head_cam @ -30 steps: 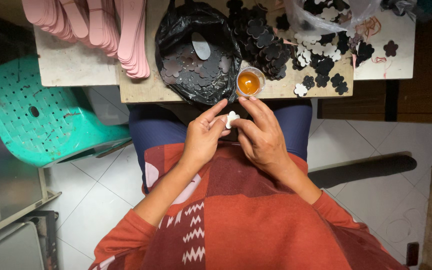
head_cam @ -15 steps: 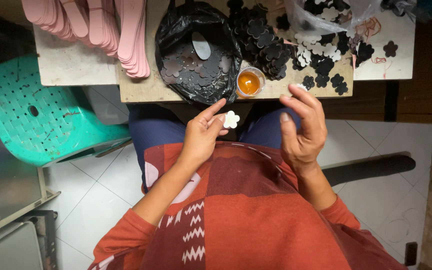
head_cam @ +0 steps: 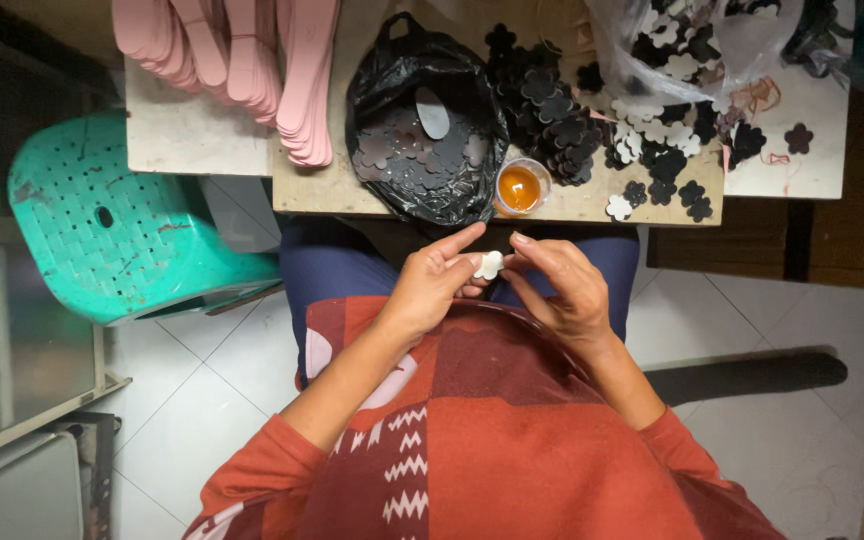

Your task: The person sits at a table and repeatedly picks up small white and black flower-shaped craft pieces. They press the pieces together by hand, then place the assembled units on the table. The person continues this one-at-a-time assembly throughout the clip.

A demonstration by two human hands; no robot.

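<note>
My left hand (head_cam: 435, 284) pinches a small white flower-shaped foam piece (head_cam: 489, 265) over my lap, just below the table edge. My right hand (head_cam: 557, 288) sits close beside it, fingertips touching the same piece from the right. Straight ahead on the wooden table (head_cam: 332, 190) stands a small clear cup of orange glue (head_cam: 520, 187). A black plastic bag (head_cam: 422, 125) left of the cup holds several dark cut-out shapes. Black and white foam flowers (head_cam: 642, 140) lie heaped to the right of the cup.
A stack of pink sole-shaped foam pieces (head_cam: 252, 60) rests at the table's left. A clear bag of flowers (head_cam: 692, 45) sits at the back right. A teal plastic stool (head_cam: 117, 225) stands to my left on white floor tiles. A dark bar (head_cam: 752, 375) lies at right.
My right hand reached out toward the glue cup, then came back to the white flower held by my left hand. The left hand stayed nearly still.
</note>
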